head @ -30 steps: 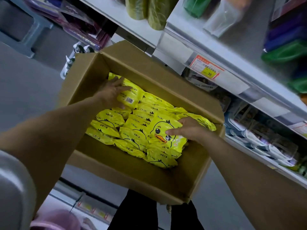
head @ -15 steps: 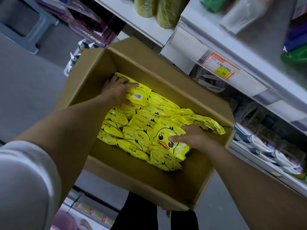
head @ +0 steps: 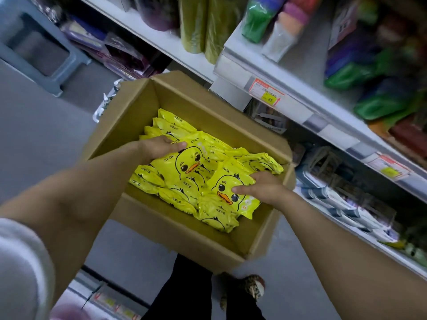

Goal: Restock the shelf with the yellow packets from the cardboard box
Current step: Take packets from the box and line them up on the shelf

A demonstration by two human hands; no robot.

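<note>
Head view: open cardboard box [head: 184, 236] sat low in front of the person, flaps up, right beside the white shelf [head: 298, 72]. Yellow packets [head: 178, 195] filled the box bottom in a loose overlapping pile, most lying flat or on edge, none on the shelf. Left hand [head: 159, 146] was inside the box over the far-left part of the pile, fingers curled over the top-left edge of the upper duck packet [head: 188, 166] and grasping it; thumb hidden, packet face-up and tilted, duck print visible. Right hand [head: 263, 188] was at the right side of the box, pinching the lower duck packet [head: 227, 192], thumb across its front by the duck's head, other fingers over its top edge; that packet also face-up, its lower end resting on the pile. The two duck packets overlapped slightly at the middle. A price tag [head: 265, 93] with a yellow patch was on the shelf rail just above the box's far corner. Green bags [head: 372, 75] and olive rolls [head: 208, 28] sat on the upper shelves, blurred. Pale packaged goods [head: 346, 204] were on the lower shelf right of the box. A grey stool [head: 34, 54] stood top left on the grey floor. A white sleeve [head: 20, 262] showed bottom left, black trousers [head: 191, 287] and a patterned shoe [head: 251, 287] below the box.
</note>
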